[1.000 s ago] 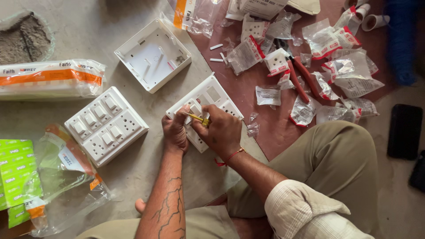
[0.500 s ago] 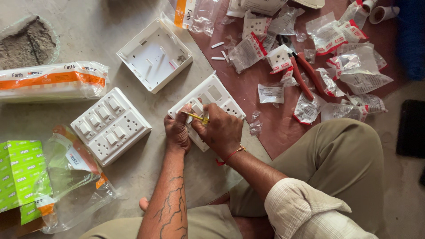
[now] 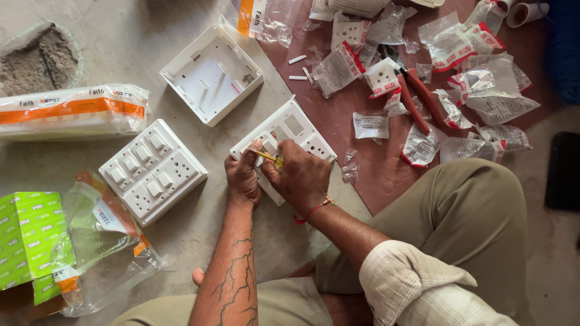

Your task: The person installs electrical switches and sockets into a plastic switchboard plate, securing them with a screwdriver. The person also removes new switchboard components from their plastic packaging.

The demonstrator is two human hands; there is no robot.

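A white switch plate (image 3: pixel 299 131) with open cut-outs and two sockets lies on the floor in front of me. My left hand (image 3: pixel 243 177) presses down on its near left corner and holds it steady. My right hand (image 3: pixel 302 175) grips a small yellow-handled screwdriver (image 3: pixel 267 157), whose tip points left onto the plate beside a fitted white switch. Both hands cover the plate's near edge.
A finished white switchboard (image 3: pixel 153 170) lies to the left, an empty white back box (image 3: pixel 211 73) beyond it. Plastic packets of parts (image 3: pixel 477 78) and red-handled pliers (image 3: pixel 418 96) are scattered on a brown board at right. Green boxes (image 3: pixel 27 241) and clear bags sit at left.
The hands, screwdriver and plate keep the same pose; only the camera view has shifted slightly.
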